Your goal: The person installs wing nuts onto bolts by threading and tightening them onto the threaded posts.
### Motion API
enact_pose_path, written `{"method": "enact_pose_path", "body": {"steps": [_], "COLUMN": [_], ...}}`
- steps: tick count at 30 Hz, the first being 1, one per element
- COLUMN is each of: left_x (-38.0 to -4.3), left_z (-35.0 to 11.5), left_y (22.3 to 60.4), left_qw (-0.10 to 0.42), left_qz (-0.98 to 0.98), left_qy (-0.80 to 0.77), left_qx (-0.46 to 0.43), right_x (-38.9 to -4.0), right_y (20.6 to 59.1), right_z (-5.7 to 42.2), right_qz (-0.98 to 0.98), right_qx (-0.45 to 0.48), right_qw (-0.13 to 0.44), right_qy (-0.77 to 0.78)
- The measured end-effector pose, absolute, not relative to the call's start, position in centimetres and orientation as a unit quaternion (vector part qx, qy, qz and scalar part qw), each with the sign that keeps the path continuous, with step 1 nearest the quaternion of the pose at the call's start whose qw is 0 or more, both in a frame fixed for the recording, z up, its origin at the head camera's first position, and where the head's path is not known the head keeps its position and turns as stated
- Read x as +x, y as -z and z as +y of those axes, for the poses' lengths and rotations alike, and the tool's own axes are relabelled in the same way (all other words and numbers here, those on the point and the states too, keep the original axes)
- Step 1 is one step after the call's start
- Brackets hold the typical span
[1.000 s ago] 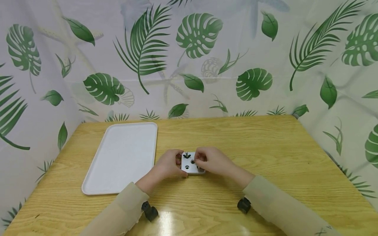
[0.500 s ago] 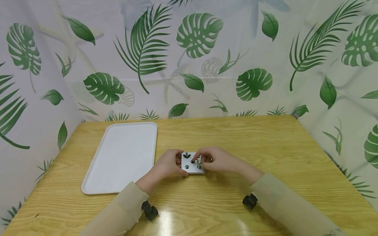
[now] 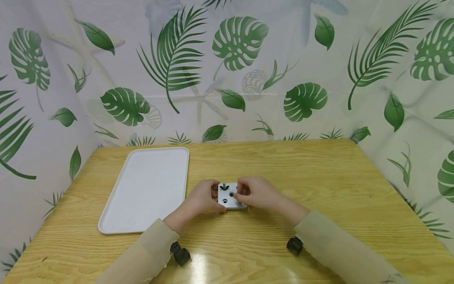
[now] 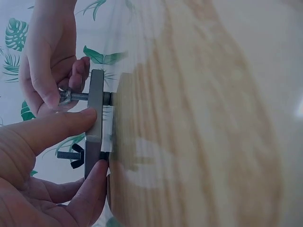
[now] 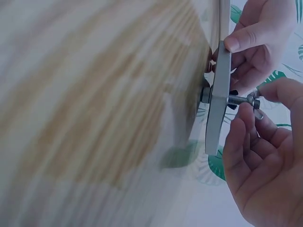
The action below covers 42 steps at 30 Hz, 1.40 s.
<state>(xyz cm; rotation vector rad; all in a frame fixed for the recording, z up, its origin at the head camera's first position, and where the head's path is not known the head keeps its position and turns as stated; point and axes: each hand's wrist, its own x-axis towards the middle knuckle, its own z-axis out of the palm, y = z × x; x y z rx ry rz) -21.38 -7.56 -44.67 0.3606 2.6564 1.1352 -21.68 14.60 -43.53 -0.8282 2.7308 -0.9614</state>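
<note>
A flat silver metal plate [image 3: 231, 204] with round holes sits near the middle of the table, raised on bolt heads. My left hand [image 3: 203, 197] grips its left side between thumb and fingers. One bolt [image 4: 64, 155] carries a black wing nut [image 4: 77, 156] close against the plate. Through the plate's right part stands a second bolt [image 5: 236, 100]. Near that bolt's end is a silver wing nut [image 5: 253, 101], which my right hand [image 3: 260, 193] pinches between thumb and fingertips. From the head view my right fingers cover this bolt and nut.
A white tray [image 3: 145, 189] lies on the wooden table [image 3: 319, 177] left of my hands. Leaf-printed cloth [image 3: 266, 79] hangs behind and beside the table. Each wrist wears a small black camera, such as the left wrist camera [image 3: 180, 253].
My right hand lifted its fingers apart half a second ago, showing the silver wing nut, and has closed on it again. The left hand and the plate stay in place.
</note>
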Motion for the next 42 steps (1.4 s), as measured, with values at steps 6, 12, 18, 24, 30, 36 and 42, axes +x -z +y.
{"method": "enact_pose_path", "body": {"steps": [6,12,18,24,30,36,42], "left_x": [-21.4,-21.4,-21.4,-21.4,-21.3,-21.3,-21.5], "left_z": [-7.6,-7.5,-7.6,-7.5,-7.5,-7.5,-7.6], "left_y": [44.6,44.7,44.8,44.7,44.5,44.5,44.6], "left_qw": [0.116,0.112,0.108,0.108,0.114,0.116,0.115], "left_qz": [0.906,0.908,0.915,0.915,0.914,0.914,0.914], "left_qy": [-0.387,-0.384,-0.369,-0.370,-0.371,-0.369,-0.369], "left_qx": [0.125,0.122,0.121,0.122,0.119,0.123,0.121], "right_x": [-21.6,-21.5,-21.9,-22.2,-22.3,-22.2,-21.8], "right_y": [43.3,43.0,43.4,43.9,44.0,44.1,43.7], "right_z": [14.0,14.5,15.8,16.1,16.0,15.6,14.9], "right_qz": [0.919,0.913,0.866,0.848,0.852,0.876,0.901], "right_qx": [-0.259,-0.270,-0.325,-0.332,-0.315,-0.310,-0.309], "right_qw": [0.041,0.062,0.119,0.146,0.145,0.102,0.048], "right_qy": [0.294,0.299,0.362,0.387,0.393,0.354,0.302]}}
